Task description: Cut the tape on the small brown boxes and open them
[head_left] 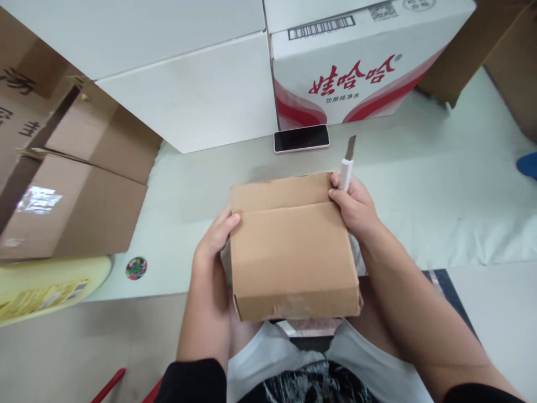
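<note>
A small brown cardboard box [291, 246] is held over my lap, tilted so that a broad face with a crease across it shows. My left hand [218, 229] grips its left side, thumb on the upper face and the other fingers mostly hidden behind. At the upper right corner, my right hand [354, 204] is closed round a white utility knife [345, 173] and also touches the box. The knife's blade is out and points up, away from me.
Behind the box a smartphone [302, 139] lies against a white and red carton [344, 84]. Larger brown cartons [96, 207] stand at left, beside a yellow container [54, 285]. A round colourful sticker [136, 268] is near the table edge [168, 280].
</note>
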### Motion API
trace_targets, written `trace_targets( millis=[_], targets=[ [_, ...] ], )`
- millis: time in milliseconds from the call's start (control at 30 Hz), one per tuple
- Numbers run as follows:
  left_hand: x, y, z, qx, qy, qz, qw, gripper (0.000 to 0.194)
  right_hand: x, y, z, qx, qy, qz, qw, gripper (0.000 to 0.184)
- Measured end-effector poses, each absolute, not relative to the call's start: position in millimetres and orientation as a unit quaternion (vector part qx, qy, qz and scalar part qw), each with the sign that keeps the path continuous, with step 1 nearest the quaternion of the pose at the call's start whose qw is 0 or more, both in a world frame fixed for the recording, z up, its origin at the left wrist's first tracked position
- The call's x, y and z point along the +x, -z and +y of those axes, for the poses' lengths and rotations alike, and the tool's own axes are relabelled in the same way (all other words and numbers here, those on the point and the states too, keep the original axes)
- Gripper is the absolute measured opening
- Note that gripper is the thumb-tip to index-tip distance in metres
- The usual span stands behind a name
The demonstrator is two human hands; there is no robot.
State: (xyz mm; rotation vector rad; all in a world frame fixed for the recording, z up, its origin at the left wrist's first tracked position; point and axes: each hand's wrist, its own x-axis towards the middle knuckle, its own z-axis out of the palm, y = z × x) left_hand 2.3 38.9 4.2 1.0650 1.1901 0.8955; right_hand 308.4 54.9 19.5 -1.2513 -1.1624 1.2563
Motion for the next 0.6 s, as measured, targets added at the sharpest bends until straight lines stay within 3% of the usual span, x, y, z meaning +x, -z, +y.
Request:
trace_targets(
  millis=[133,333,600],
  targets=[
    [-4.0,2.9,36.0,0.447,-0.375,0.5,0.64,0.063,305.7,-23.1,52.0,-0.484,-0.542,-0.515,0.455,0.024],
    [5.7,-1.8,33.7,0.454,-0.396,0.495,0.626,0.06,304.6,-21.0,52.0,-0.5,-0.536,-0.488,0.474,0.027],
    [6.7,-2.4,56.4,0.429,-0.57,0.555,0.428,0.052,306.2,-15.6,56.0,-0.523,-0.523,-0.421,0.526,0.037]
  ],
)
